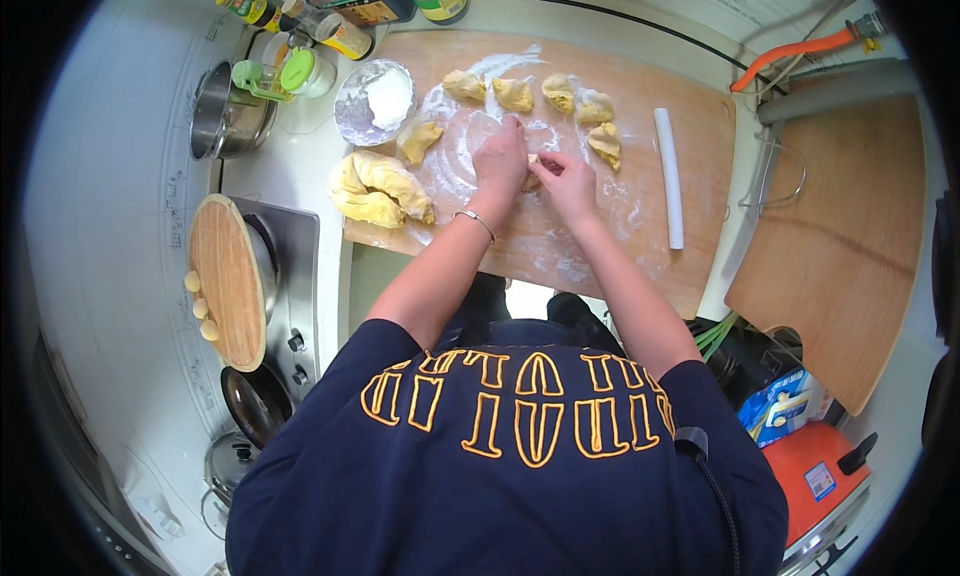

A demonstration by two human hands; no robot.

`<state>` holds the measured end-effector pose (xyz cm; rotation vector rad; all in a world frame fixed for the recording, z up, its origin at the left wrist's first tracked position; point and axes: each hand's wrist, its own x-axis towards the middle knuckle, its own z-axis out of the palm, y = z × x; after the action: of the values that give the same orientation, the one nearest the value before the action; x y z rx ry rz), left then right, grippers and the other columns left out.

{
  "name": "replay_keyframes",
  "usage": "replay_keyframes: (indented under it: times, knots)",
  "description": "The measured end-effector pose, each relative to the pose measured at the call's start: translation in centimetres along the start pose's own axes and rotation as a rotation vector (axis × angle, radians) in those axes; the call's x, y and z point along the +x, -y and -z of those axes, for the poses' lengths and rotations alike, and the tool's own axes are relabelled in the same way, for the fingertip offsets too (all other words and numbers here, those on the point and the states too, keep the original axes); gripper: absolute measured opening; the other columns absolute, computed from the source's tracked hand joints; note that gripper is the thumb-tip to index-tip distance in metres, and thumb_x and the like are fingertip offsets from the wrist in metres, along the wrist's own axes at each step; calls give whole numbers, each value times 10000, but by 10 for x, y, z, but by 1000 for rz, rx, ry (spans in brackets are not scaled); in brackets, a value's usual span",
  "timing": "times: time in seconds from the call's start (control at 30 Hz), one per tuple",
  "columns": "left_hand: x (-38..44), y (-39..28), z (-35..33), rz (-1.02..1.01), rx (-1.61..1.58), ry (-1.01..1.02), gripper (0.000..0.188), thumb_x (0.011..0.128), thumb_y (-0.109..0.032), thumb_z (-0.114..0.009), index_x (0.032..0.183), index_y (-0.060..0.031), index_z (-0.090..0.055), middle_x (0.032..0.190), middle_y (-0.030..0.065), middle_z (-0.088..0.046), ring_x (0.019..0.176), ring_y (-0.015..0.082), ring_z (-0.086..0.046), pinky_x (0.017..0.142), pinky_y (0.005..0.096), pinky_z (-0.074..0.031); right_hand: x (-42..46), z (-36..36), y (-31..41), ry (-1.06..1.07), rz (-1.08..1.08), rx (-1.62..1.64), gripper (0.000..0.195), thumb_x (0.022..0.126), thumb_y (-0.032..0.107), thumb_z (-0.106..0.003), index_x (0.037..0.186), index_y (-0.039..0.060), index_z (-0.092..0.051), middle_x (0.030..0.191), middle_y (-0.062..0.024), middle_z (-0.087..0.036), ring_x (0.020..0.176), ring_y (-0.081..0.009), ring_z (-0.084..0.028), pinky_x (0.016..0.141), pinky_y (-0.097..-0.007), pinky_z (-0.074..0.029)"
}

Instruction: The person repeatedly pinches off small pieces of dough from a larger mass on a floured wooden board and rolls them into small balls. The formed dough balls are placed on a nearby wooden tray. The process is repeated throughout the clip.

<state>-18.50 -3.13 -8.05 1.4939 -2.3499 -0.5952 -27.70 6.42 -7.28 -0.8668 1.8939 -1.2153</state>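
On a floured wooden board (502, 257), both my hands are close together over a piece of yellow dough (532, 178), which they mostly cover. My left hand (501, 156) is curled at its left edge; what its fingers hold is hidden. My right hand (566, 178) pinches the dough between thumb and fingertips. Several torn dough pieces (513, 94) lie in an arc beyond my hands, and another piece (420, 141) lies to the left. A thick bent roll of dough (375, 190) rests at the board's left edge. A white rolling pin (669, 178) lies at the right.
A bowl of flour (346, 111) stands at the board's upper left. Beyond it are a green-lidded jar (298, 70), seasoning bottles (343, 36) and a steel pot (225, 118). A round wooden board (229, 283) covers a pan on the stove at left. An orange hose (795, 49) runs at upper right.
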Motion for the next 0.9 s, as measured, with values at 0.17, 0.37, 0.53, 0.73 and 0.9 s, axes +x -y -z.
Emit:
replay_keyframes:
  times: [0.17, 0.37, 0.53, 0.73, 0.9]
  knots:
    - [-4, 8, 12, 185, -74, 1, 278, 1000, -342, -501, 1126, -95, -528, 846, 169, -711, 762, 406, -682, 697, 504, -518, -5, -6, -3, -54, 700, -359, 178, 771, 28, -703, 946, -4, -701, 971, -111, -669, 887, -258, -645, 786, -333, -541]
    - [-19, 34, -2, -364, 19, -238, 231, 957, -306, -587, 1073, -106, -586, 781, 123, -677, 745, 348, -669, 661, 462, -519, -34, 0, -11, -37, 934, -335, 216, 753, 23, -681, 966, -14, -685, 1011, -110, -640, 925, -276, -629, 810, -354, -532]
    - [-1, 22, -6, -299, 8, -135, 217, 943, -276, -593, 1069, -100, -580, 804, 114, -682, 748, 356, -665, 662, 475, -525, -29, -6, 0, -96, 201, -152, 217, 810, 110, -734, 1001, 12, -703, 1038, -144, -659, 921, -304, -638, 807, -381, -525]
    - [-3, 7, 13, 137, -51, 44, 343, 937, -337, -600, 1164, -95, -513, 792, 182, -695, 752, 395, -681, 680, 491, -527, -5, -12, 7, -54, 371, -294, 160, 821, 83, -694, 969, 24, -708, 1006, -132, -657, 952, -286, -628, 816, -372, -525]
    - [-24, 12, 24, 108, -52, 55, 336, 918, -333, -628, 1129, -87, -538, 863, 182, -694, 814, 391, -677, 705, 476, -529, -25, -8, -5, -4, 898, -448, 162, 817, 44, -665, 975, 24, -696, 1010, -119, -643, 970, -284, -618, 835, -369, -528]
